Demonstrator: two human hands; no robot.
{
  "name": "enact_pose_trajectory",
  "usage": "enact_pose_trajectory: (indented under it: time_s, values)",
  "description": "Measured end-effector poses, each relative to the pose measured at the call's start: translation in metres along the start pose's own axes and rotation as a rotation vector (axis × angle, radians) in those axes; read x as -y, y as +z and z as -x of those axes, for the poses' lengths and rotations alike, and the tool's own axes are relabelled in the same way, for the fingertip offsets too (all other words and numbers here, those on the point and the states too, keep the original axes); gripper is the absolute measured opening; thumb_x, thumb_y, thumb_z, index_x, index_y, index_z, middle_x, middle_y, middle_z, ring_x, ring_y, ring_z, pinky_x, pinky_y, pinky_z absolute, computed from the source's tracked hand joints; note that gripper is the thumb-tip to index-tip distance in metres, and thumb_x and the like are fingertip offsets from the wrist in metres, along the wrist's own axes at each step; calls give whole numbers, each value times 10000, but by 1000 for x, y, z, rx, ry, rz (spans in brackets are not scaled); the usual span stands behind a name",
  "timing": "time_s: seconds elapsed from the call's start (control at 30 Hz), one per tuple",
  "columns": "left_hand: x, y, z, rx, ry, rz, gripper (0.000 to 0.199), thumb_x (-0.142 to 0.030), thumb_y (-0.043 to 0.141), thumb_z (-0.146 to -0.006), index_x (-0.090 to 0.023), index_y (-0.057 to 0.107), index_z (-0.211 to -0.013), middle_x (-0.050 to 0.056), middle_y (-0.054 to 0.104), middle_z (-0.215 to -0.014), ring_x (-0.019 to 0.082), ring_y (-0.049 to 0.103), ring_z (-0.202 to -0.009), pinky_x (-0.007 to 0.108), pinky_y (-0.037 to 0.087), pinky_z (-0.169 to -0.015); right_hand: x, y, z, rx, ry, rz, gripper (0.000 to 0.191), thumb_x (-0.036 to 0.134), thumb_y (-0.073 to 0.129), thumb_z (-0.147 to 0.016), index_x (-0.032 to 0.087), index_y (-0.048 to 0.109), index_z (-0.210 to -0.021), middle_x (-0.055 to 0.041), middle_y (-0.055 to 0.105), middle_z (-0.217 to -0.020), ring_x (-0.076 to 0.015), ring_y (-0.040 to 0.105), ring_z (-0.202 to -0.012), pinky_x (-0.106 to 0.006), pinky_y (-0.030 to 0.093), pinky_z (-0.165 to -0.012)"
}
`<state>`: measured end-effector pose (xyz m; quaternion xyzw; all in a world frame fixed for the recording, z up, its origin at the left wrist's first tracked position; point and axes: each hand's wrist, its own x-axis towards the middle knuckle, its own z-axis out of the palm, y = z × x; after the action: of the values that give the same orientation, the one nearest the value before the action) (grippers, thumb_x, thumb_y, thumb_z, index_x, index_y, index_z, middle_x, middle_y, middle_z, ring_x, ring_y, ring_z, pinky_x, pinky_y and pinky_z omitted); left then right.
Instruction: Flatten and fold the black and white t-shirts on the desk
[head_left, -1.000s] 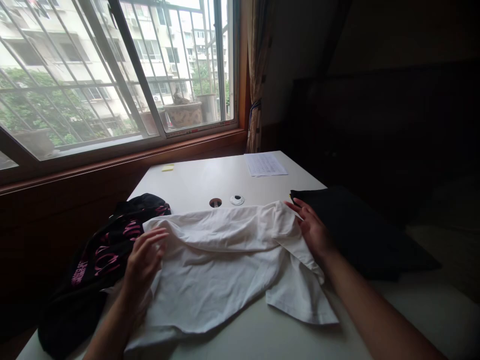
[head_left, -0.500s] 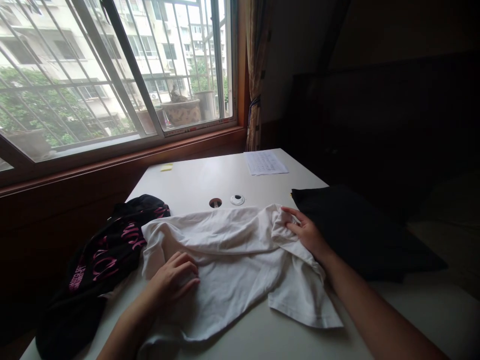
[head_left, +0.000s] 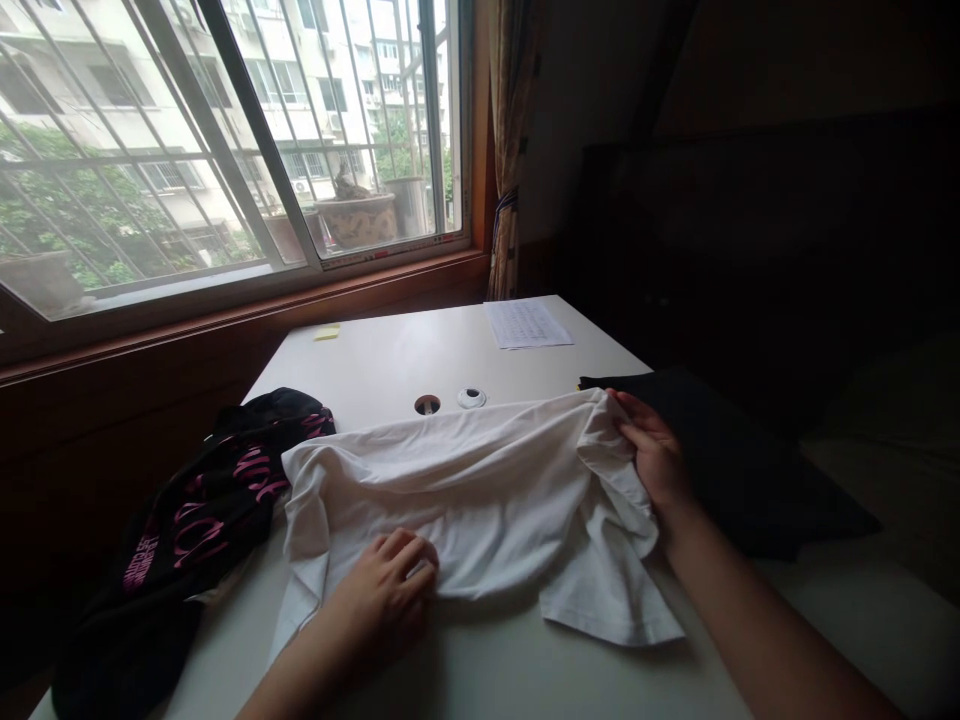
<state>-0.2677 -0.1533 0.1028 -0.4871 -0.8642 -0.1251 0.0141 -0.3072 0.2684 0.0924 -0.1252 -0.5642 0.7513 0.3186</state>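
Note:
A rumpled white T-shirt (head_left: 465,490) lies across the table, with one sleeve hanging toward me on the right. Its upper right corner is pinched by my right hand (head_left: 656,455), thumb and fingers closed on the cloth. My left hand (head_left: 390,585) is at the near edge of the shirt, fingers bent and closed against the fabric; its fingertips are partly hidden.
On the left lies a black garment with pink lettering (head_left: 202,520). A dark folded cloth (head_left: 735,460) is on the right. Farther back are printed sheets (head_left: 529,323), yellow sticky notes (head_left: 327,332), a table hole (head_left: 427,405) and a round white cover (head_left: 472,398).
My right hand has moved right and slightly up, pulling the shirt's top edge straighter. My left hand has shifted right and nearer to me, and the shirt's near edge now lies farther back.

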Motion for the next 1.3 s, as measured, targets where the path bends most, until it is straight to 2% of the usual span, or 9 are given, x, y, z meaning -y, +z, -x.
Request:
enact_pose_trajectory:
  time_s: [0.13, 0.27, 0.37, 0.6, 0.7, 0.77, 0.97, 1.17, 1.3]
  values:
    - [38, -14, 10, -291, -153, -69, 153, -95, 530, -845, -229, 576, -900, 29, 684, -883, 205, 640, -787, 333, 531, -721, 2, -3, -2, -2, 24, 11, 354, 264, 776, -760, 302, 753, -1111, -12, 737, -1278, -264, 639, -1277, -392, 555, -1057]
    - [69, -52, 32, -718, -480, 22, 77, -280, 600, -913, -232, 591, -972, 31, 703, -1062, 191, 687, -844, 307, 555, -740, 0, -3, -3, 58, 111, 16, 344, 303, 833, -727, 287, 769, -1065, -26, 773, -1176, -258, 718, -1118, -350, 619, -912]
    - [85, -73, 46, -857, -668, 40, 171, -375, 630, -889, -239, 614, -992, 23, 717, -1082, 220, 698, -888, 350, 566, -820, -1, 1, -1, 139, 222, 26, 356, 302, 870, -687, 248, 781, -1027, -39, 792, -1077, -215, 749, -953, -281, 625, -783]
    - [92, -66, 41, -738, -526, -242, 194, -257, 520, -910, -233, 674, -1026, 102, 660, -1179, 331, 613, -1112, 518, 472, -1007, 0, 8, 4, 151, 264, -17, 316, 268, 855, -689, 242, 791, -998, -29, 796, -1033, -165, 734, -847, -229, 598, -717]
    - [48, -54, 12, -577, -306, -144, 182, -193, 516, -961, -250, 667, -1045, 71, 678, -1090, 271, 618, -1023, 431, 498, -926, 1, 10, 6, 142, 262, -45, 293, 273, 834, -722, 240, 792, -1010, -32, 793, -1075, -172, 735, -884, -232, 592, -727]
    - [8, -43, -11, -300, -111, 28, 196, -181, 498, -996, -258, 656, -1083, 54, 686, -1057, 222, 623, -971, 351, 520, -853, 2, 11, 8, 153, 255, -72, 263, 291, 799, -760, 234, 791, -1017, -44, 782, -1135, -201, 731, -988, -260, 596, -798]
    - [-83, -4, -55, 94, 106, 85, 600, -596, 729, -847, -289, 550, -1330, 81, 625, -1257, 313, 561, -1144, 444, 522, -918, 10, 15, 14, 247, 229, -227, 375, 319, 621, -849, 292, 728, -1207, -30, 705, -1335, -243, 611, -1292, -370, 508, -1070]
    - [-96, 31, -65, 128, 108, -106, 166, -331, 622, -934, -217, 588, -1049, 67, 643, -1049, 271, 595, -955, 404, 522, -766, 1, 10, 15, 341, 173, -123, 732, 137, 527, -645, 343, 642, -1337, 31, 597, -1479, -256, 459, -1445, -444, 415, -1172]
    - [-77, 24, -58, 26, 55, 28, 96, -128, 585, -853, -216, 578, -890, 47, 641, -938, 210, 588, -831, 310, 491, -682, -7, 7, 13, 324, 87, 48, 763, 107, 521, -620, 320, 636, -1344, 38, 571, -1503, -253, 398, -1481, -443, 319, -1236]
